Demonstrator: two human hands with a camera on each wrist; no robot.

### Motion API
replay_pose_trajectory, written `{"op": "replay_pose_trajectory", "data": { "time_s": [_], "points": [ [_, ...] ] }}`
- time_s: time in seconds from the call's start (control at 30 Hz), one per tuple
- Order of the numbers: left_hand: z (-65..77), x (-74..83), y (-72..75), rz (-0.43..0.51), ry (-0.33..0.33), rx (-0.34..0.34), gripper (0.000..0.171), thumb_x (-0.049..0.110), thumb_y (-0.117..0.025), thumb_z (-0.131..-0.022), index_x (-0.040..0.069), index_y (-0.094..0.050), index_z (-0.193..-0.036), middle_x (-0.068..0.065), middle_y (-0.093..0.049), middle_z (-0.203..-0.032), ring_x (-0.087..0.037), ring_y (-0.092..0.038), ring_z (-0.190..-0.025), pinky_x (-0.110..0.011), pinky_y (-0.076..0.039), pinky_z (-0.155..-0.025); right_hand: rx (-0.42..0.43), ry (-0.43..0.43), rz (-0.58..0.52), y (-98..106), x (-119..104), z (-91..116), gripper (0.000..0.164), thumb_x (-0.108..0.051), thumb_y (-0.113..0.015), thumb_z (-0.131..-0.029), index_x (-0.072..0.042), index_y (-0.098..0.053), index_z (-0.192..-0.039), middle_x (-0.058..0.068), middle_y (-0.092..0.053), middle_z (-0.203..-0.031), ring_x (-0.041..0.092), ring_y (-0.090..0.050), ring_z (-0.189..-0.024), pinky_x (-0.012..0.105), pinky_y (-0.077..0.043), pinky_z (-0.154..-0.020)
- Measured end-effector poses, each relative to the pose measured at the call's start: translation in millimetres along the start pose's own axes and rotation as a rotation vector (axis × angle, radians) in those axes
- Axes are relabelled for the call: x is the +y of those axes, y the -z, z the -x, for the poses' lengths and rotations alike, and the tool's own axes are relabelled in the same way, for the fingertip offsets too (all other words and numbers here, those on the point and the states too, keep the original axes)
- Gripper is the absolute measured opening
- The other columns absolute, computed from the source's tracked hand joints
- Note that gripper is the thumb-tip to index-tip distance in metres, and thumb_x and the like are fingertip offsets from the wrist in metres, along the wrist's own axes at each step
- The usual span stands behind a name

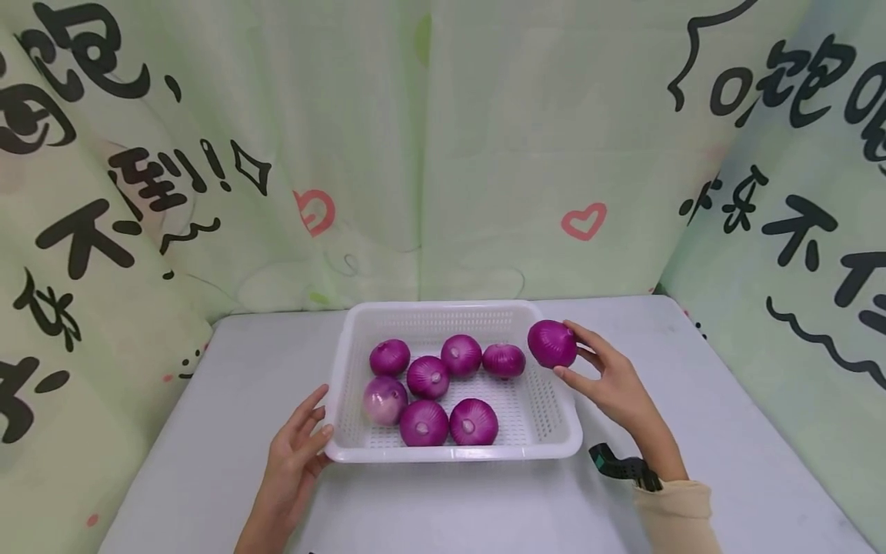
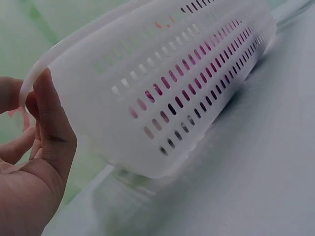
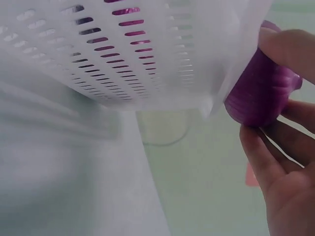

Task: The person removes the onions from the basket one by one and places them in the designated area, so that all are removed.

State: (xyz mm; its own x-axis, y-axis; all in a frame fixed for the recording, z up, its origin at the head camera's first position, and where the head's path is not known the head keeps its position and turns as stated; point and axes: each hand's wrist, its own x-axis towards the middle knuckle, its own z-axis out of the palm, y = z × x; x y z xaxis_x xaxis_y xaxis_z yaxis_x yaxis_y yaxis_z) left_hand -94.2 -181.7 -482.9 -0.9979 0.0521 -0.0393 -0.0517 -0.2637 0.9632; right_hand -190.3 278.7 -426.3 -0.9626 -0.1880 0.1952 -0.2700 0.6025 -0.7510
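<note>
A white plastic basket (image 1: 453,454) with slotted walls holds several purple onions (image 1: 428,377). At its left side my left hand (image 1: 296,454) pinches the rim (image 2: 37,73) between thumb and fingers. My right hand (image 1: 609,381) grips another purple onion (image 1: 551,343) by its right side, over the basket's right rim. In the right wrist view, thumb and fingertips lie around that onion (image 3: 261,91), and the basket wall (image 3: 206,54) hides part of it. Through the slots in the left wrist view, purple skins show faintly.
The basket stands on a white table (image 1: 443,508) near its back edge. Pale green curtains (image 1: 484,154) with black lettering and red hearts hang behind and on both sides. A black band (image 1: 623,467) is on the right wrist, above a beige sleeve (image 1: 674,512).
</note>
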Motion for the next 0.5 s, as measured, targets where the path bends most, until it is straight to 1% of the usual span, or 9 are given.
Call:
{"op": "replay_pose_trajectory", "data": {
  "time_s": [0.07, 0.2, 0.23, 0.3, 0.4, 0.43, 0.5],
  "points": [
    [-0.2, -1.7, 1.8, 0.021, 0.000, -0.014, 0.061, 0.005, -0.053, -0.107, 0.009, -0.030, -0.164, 0.005, -0.057, -0.127, -0.008, -0.064, -0.111, -0.027, -0.059, -0.082, 0.044, -0.019, -0.008, -2, 2, -1, 0.081, -0.024, -0.079, -0.094, -0.011, -0.037, -0.162, 0.022, -0.041, -0.163, 0.046, -0.050, -0.143, 0.023, -0.050, -0.102],
    [-1.9, -5.4, 7.4, 0.068, -0.005, -0.058, 0.059, 0.005, -0.048, -0.109, 0.010, -0.029, -0.164, 0.007, -0.058, -0.127, -0.007, -0.063, -0.112, -0.026, -0.058, -0.084, 0.133, -0.044, -0.061, -6, 8, -5, 0.082, -0.022, -0.079, -0.094, -0.007, -0.035, -0.162, 0.023, -0.039, -0.163, 0.047, -0.048, -0.144, 0.002, -0.041, -0.095],
    [-2.4, -6.4, 8.9, 0.080, -0.006, -0.072, 0.058, 0.005, -0.046, -0.109, 0.011, -0.029, -0.165, 0.007, -0.058, -0.128, -0.007, -0.063, -0.113, -0.027, -0.058, -0.085, 0.157, -0.048, -0.071, -7, 9, -6, 0.082, -0.021, -0.079, -0.094, -0.006, -0.035, -0.162, 0.024, -0.039, -0.163, 0.047, -0.048, -0.144, -0.001, -0.039, -0.093],
    [-3.7, -8.7, 11.6, 0.102, -0.010, -0.097, 0.058, 0.005, -0.043, -0.110, 0.012, -0.028, -0.165, 0.007, -0.058, -0.129, -0.006, -0.063, -0.114, -0.027, -0.058, -0.087, 0.198, -0.054, -0.089, -9, 14, -8, 0.082, -0.019, -0.079, -0.094, -0.005, -0.035, -0.162, 0.023, -0.038, -0.164, 0.046, -0.047, -0.145, -0.002, -0.038, -0.093],
    [-4.8, -11.7, 14.4, 0.129, -0.016, -0.123, 0.057, 0.004, -0.040, -0.110, 0.012, -0.028, -0.165, 0.007, -0.058, -0.130, -0.007, -0.063, -0.116, -0.027, -0.057, -0.088, 0.244, -0.076, -0.095, -10, 21, -10, 0.081, -0.016, -0.079, -0.094, -0.005, -0.035, -0.162, 0.023, -0.038, -0.165, 0.045, -0.046, -0.146, 0.000, -0.038, -0.097],
    [-5.0, -12.5, 15.0, 0.136, -0.017, -0.127, 0.057, 0.004, -0.040, -0.110, 0.013, -0.028, -0.165, 0.007, -0.058, -0.131, -0.006, -0.063, -0.116, -0.027, -0.057, -0.088, 0.253, -0.083, -0.089, -10, 23, -10, 0.081, -0.016, -0.079, -0.094, -0.005, -0.035, -0.162, 0.022, -0.038, -0.165, 0.045, -0.046, -0.146, 0.001, -0.038, -0.099],
    [-5.0, -13.5, 15.8, 0.144, -0.019, -0.131, 0.057, 0.004, -0.039, -0.110, 0.013, -0.029, -0.165, 0.007, -0.059, -0.131, -0.006, -0.063, -0.115, -0.027, -0.057, -0.088, 0.259, -0.104, -0.077, -10, 26, -10, 0.082, -0.017, -0.079, -0.094, -0.006, -0.035, -0.162, 0.021, -0.038, -0.166, 0.044, -0.046, -0.146, 0.009, -0.040, -0.105]
  ]
}}
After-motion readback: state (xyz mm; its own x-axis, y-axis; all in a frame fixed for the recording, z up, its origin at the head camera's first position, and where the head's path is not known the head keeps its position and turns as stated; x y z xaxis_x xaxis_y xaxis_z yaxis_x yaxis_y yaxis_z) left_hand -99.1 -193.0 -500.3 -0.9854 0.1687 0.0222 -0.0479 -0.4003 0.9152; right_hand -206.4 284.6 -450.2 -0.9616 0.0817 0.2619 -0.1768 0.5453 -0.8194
